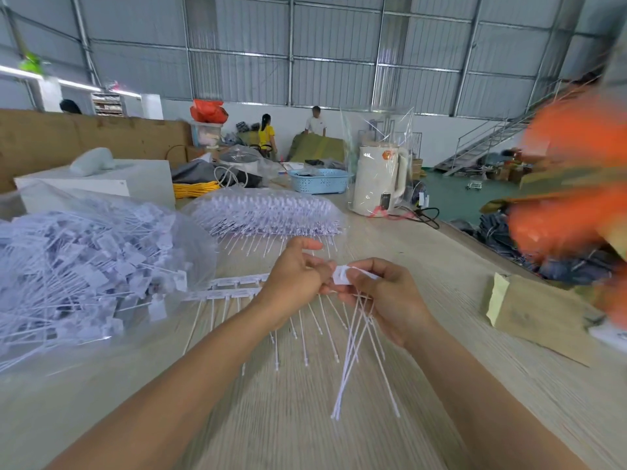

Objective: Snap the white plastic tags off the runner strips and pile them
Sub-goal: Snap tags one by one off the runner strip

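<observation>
My left hand [293, 278] grips the right end of the white runner strips [234, 289], which lie across the table with thin tails pointing toward me. My right hand [386, 296] pinches a small bunch of loose white tags [342, 275] by their heads, and their long tails [356, 354] hang down and fan out. The two hands almost touch at the tag heads. A big heap of loose tags in a clear bag [84, 273] lies at the left.
Behind the hands sits a second clear bag with stacked runner strips [268, 212]. A white kettle in plastic wrap [380, 178], a blue basket [319, 180] and a white box [101, 184] stand farther back. A cardboard piece [532, 312] lies at the right; blurred orange bags are beyond it.
</observation>
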